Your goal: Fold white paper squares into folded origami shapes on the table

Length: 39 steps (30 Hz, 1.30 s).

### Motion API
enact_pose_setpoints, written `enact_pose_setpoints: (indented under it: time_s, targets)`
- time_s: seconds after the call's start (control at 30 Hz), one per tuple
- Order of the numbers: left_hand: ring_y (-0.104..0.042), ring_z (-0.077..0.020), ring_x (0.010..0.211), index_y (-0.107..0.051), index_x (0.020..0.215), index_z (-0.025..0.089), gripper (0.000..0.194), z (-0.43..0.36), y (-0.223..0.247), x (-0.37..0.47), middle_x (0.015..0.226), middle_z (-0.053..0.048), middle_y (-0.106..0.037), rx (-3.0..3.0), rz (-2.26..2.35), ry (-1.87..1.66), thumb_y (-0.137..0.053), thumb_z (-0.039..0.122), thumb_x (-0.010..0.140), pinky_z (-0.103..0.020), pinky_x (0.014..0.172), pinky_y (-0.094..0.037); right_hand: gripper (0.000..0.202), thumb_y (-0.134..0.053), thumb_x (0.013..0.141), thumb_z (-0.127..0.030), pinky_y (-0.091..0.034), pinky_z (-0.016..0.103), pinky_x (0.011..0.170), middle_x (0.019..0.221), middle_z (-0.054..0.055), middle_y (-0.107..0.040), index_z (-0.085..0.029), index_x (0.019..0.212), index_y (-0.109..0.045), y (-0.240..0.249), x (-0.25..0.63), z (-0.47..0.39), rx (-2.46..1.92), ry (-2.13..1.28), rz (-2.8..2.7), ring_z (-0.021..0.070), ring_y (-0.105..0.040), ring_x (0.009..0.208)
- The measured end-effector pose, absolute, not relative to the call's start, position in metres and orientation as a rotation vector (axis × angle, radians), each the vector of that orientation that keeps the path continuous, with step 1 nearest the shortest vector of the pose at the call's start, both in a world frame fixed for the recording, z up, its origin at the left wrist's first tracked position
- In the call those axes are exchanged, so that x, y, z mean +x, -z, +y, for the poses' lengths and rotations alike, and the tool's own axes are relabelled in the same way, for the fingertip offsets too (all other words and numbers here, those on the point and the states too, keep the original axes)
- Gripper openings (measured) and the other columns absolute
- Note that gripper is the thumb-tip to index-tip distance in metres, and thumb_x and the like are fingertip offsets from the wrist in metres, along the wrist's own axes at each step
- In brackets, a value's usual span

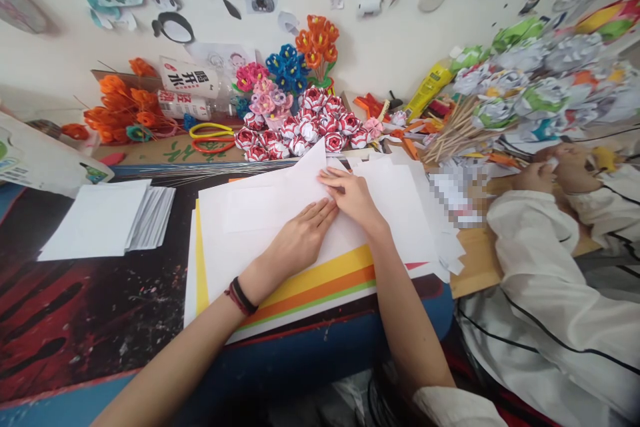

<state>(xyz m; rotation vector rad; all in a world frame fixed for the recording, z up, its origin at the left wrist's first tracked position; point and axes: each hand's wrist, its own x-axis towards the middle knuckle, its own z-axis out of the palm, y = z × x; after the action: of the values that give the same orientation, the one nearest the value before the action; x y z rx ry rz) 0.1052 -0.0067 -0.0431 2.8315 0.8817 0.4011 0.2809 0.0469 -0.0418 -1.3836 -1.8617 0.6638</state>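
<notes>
A white sheet of paper [309,170] lies partly folded under my hands, with a pointed corner standing up at its far edge. My left hand [311,230] rests flat over it, fingers stretched out and close together. Just to the right, my right hand [353,197] has its bent fingers on the folded edge, pinching or pressing it; the thumb side is partly hidden. Beneath both hands is a stack of larger sheets, white on top [250,207], with a yellow sheet [345,265] and orange and green edges showing at the front.
Small white sheets [97,220] are piled at left. Thin wires [200,173] run behind the stack. Paper flowers [315,120], scissors [213,137], a yellow bottle [427,90] and wooden sticks [453,130] line the back. At right, a person's hands [555,170] work nearby.
</notes>
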Motion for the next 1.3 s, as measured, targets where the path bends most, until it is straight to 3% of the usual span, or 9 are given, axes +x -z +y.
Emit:
enact_pose_setpoints:
  time_s: [1.3]
  targets:
    - [-0.026,-0.0240,0.142,-0.035,0.143,0.002,0.053,-0.0105,0.0403,0.1050,0.148,-0.019,-0.038,2.892,0.889,-0.371,-0.033,0.007,0.090,-0.042,0.116,-0.027,0.043,-0.056,0.079,-0.001,-0.038,0.034,0.111,0.123,0.000,-0.065,-0.026,0.111,-0.070,0.0438,0.2808,0.0468,-1.385,-0.657,-1.865,0.0168,-0.052,0.126]
